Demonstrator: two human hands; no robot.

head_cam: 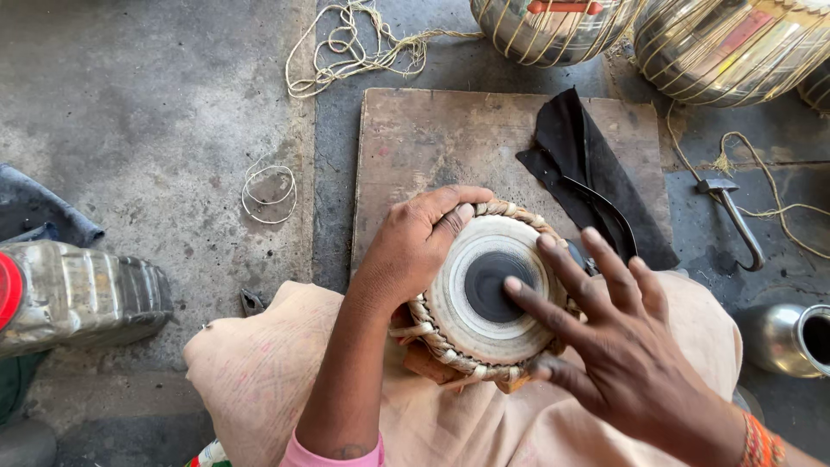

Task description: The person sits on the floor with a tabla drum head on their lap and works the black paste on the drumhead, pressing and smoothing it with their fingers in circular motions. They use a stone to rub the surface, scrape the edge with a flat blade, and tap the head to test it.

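drum [484, 290] in lap, over board [432, 138] edge | left hand [415, 246] clasps rim | right hand [618, 342] unclenched, forefinger on black centre, covers right rim | black cloth [579, 164], hammer [735, 220] right | cord [363, 43], metal shells [553, 26] beyond

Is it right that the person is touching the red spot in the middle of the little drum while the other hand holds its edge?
Not quite: the spot in the middle of the little drum is black, not red. The head view shows it. The rest is right: the right hand touches that spot with a fingertip, and the left hand holds the drum's braided edge.
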